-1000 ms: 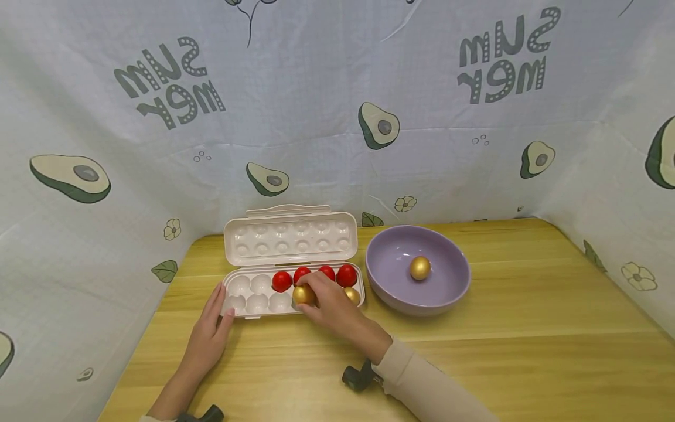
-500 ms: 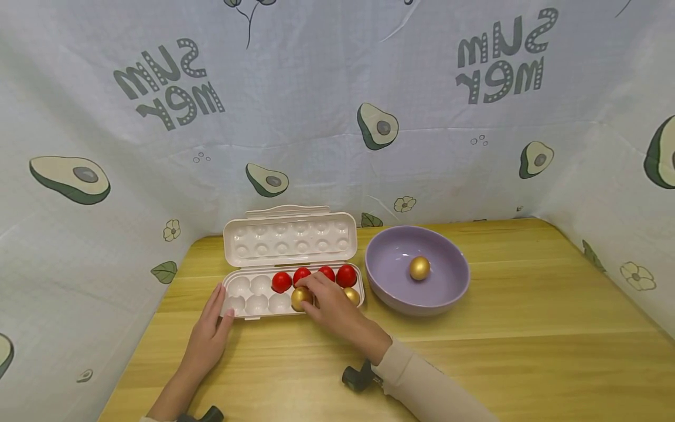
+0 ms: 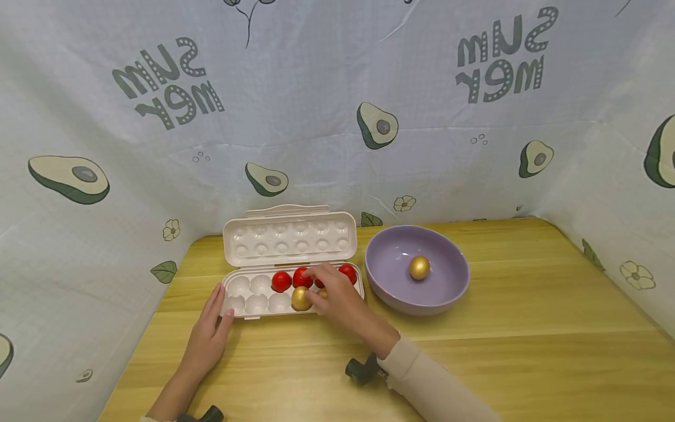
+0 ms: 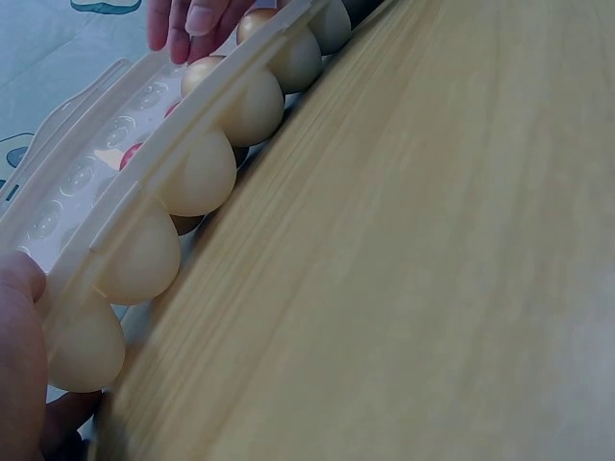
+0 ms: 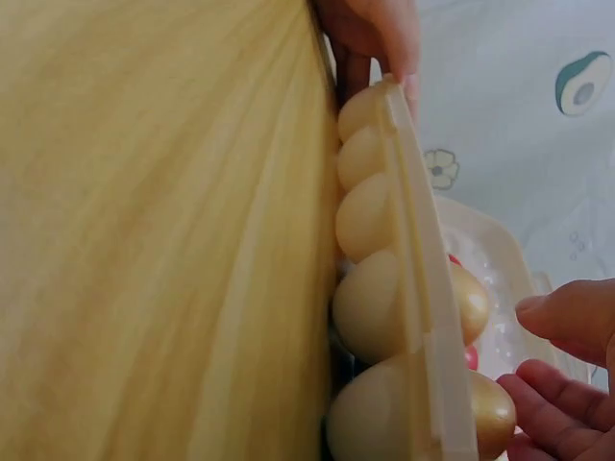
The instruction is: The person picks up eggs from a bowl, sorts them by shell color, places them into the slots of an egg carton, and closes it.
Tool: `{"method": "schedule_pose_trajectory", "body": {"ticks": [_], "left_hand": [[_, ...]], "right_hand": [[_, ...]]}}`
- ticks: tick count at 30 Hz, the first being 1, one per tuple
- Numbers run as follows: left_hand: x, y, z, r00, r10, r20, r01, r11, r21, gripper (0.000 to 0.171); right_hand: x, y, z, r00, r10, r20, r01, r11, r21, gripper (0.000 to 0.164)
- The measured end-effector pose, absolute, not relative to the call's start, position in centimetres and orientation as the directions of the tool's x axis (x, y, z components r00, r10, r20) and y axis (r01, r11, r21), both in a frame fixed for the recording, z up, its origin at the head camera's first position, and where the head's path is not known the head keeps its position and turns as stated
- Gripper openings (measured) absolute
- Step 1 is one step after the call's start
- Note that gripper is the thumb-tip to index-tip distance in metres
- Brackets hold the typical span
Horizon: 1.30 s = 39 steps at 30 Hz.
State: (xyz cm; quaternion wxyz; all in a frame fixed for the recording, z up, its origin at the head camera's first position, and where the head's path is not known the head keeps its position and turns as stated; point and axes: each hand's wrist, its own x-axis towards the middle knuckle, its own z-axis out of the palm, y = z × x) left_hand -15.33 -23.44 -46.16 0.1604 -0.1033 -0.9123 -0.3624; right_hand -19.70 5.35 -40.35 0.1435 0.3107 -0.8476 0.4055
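Observation:
A cream plastic egg carton [image 3: 266,317] lies open on the table, its dimpled lid [image 3: 290,237] raised at the back. My left hand [image 3: 208,337] grips the carton's left end, the thumb at the front rim. Several red eggs [image 3: 282,282] sit in the back row. In the front row a golden egg [image 3: 302,299] rests in a cup, just left of my right hand [image 3: 337,299]. That hand has its thumb and fingers spread above the carton, holding nothing, and partly covers other eggs. In the right wrist view its fingers [image 5: 557,403] are beside a second golden egg [image 5: 492,413].
A purple bowl [image 3: 387,293] with one golden egg [image 3: 419,268] in it stands right of the carton. The wooden table [image 3: 517,351] meets a printed cloth [image 3: 327,135] behind and on both sides. Left of the red eggs are several unfilled cups [image 3: 257,304].
My right hand has let go of the golden egg, now in its front-row cup, and has moved slightly right with its fingers parted. The left hand has stayed at the carton's end.

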Motion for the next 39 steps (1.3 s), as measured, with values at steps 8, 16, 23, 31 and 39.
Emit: {"method": "schedule_pose_trajectory", "body": {"ticks": [8, 16, 23, 31, 39], "left_hand": [[-15.4, -23.4, -46.2, -0.934, 0.066, 0.35, 0.289, 0.715, 0.637, 0.056], [-15.4, -23.4, -46.3, -0.926, 0.069, 0.371, 0.304, 0.719, 0.625, 0.055], [-15.4, -23.4, -46.2, -0.927, 0.068, 0.369, 0.302, 0.72, 0.625, 0.055], [-15.4, -23.5, -46.1, -0.926, 0.072, 0.37, 0.308, 0.711, 0.632, 0.055], [-15.4, -23.6, -46.3, -0.913, 0.082, 0.4, 0.339, 0.699, 0.63, 0.054]], "right_hand": [[-20.4, 6.9, -39.3, -0.774, -0.379, 0.507, -0.632, 0.501, -0.591, 0.03], [-20.7, 8.5, -37.9, -0.81, -0.323, 0.49, -0.585, 0.509, -0.631, 0.029], [-21.0, 9.9, -37.1, -0.825, -0.284, 0.488, -0.563, 0.468, -0.681, 0.027], [-21.1, 11.6, -36.2, -0.813, -0.256, 0.522, -0.58, 0.429, -0.693, 0.027], [-21.4, 13.3, -35.5, -0.845, -0.207, 0.493, -0.532, 0.421, -0.735, 0.025]]}}
